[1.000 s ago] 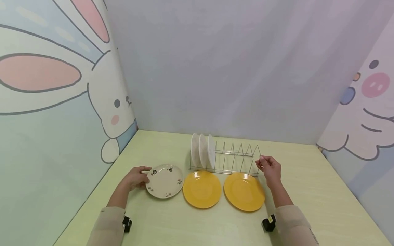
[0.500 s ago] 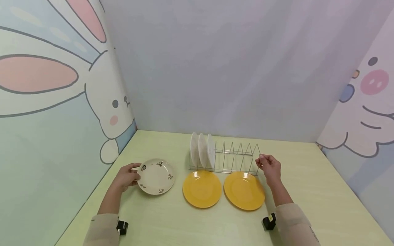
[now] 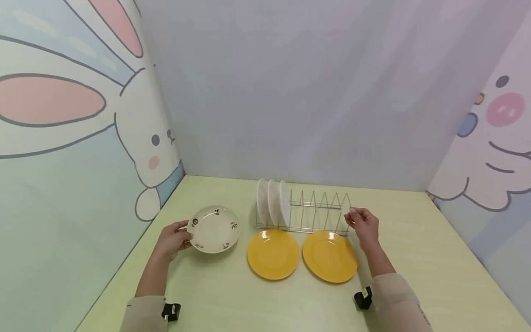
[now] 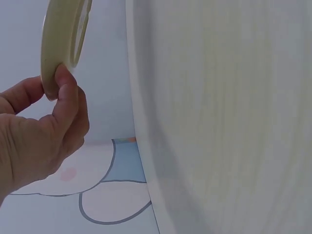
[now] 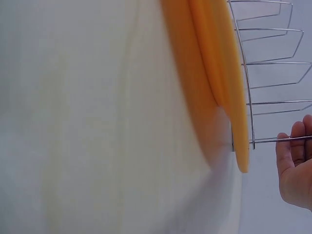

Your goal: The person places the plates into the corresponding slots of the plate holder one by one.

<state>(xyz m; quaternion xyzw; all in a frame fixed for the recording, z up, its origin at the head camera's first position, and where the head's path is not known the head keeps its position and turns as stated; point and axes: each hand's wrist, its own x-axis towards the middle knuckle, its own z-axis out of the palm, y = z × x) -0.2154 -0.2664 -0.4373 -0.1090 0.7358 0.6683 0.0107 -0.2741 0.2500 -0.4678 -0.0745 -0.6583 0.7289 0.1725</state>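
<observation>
- Two pinches: left hand [image 3: 174,240] on patterned plate [image 3: 214,229], above table [image 3: 224,299]; right hand [image 3: 363,226] on wire rack [image 3: 314,206].
- Cut off in wrist views: patterned plate, right hand.
- Farther out: racked white plates [image 3: 273,203] overlapping, partly hidden; yellow plates [image 3: 273,254], flat.

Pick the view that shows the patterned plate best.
The head view: the patterned plate shows its decorated face. The left wrist view has it nearly side-on, cut off by the frame; the right wrist view lacks it.
</observation>
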